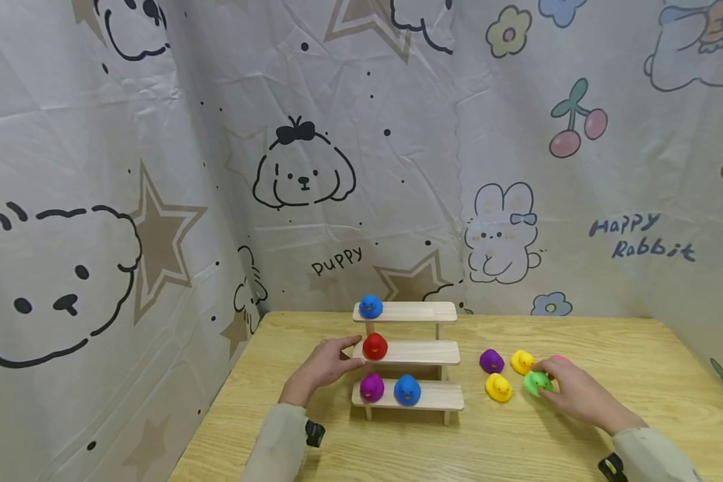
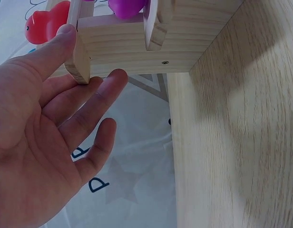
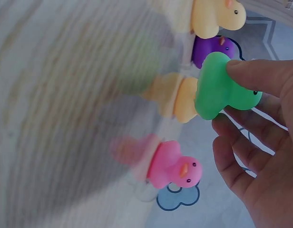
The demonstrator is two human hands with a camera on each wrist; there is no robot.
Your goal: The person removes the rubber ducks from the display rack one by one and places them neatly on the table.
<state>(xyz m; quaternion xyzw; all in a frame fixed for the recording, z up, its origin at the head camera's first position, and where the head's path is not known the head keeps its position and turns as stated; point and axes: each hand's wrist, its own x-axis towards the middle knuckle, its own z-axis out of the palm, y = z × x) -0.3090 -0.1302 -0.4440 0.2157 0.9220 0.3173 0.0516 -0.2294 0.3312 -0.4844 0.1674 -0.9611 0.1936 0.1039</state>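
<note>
A three-tier wooden shelf stand (image 1: 424,351) holds several rubber ducks. My left hand (image 1: 324,365) grips the left end of its middle board, thumb on top and fingers below, beside a red duck (image 1: 375,347). On the top board sits a blue duck (image 1: 371,306); the bottom board bears a magenta duck (image 1: 371,387) and another blue duck (image 1: 407,390). My right hand (image 1: 581,395) pinches a green duck (image 3: 218,90) between thumb and fingers; it shows tilted just above the table in the right wrist view.
Right of the stand, a purple duck (image 1: 491,361) and two yellow ducks, one behind (image 1: 521,362) and one in front (image 1: 499,387), sit on the wooden table (image 1: 476,448). A pink duck (image 3: 172,164) is partly behind my right hand. Printed cloth (image 1: 410,167) hangs around the table.
</note>
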